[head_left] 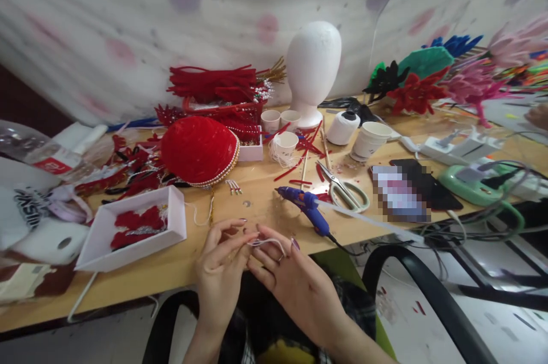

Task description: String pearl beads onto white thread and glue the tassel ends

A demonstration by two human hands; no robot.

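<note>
Both my hands are close together over the table's front edge. My left hand [225, 264] pinches a thin white cord [269, 243] between thumb and fingertips. The cord loops across the fingers of my right hand [299, 284], which is turned palm up with its fingers spread and slightly curled. Just beyond them lies a blue glue gun [305, 207] with a clear glue stick in it. Scissors [345, 190] with pale handles rest to its right. A red domed cap [199, 152] with a beaded rim stands beyond my left hand.
At the left is a white box [175, 221] with red pieces. Behind stand a white foam head [314, 67], paper cups [371, 138] and a thread spool [343, 127]. Phones [400, 193], a green device [471, 184] and cables lie right. A person's hand [537, 117] shows at the right edge.
</note>
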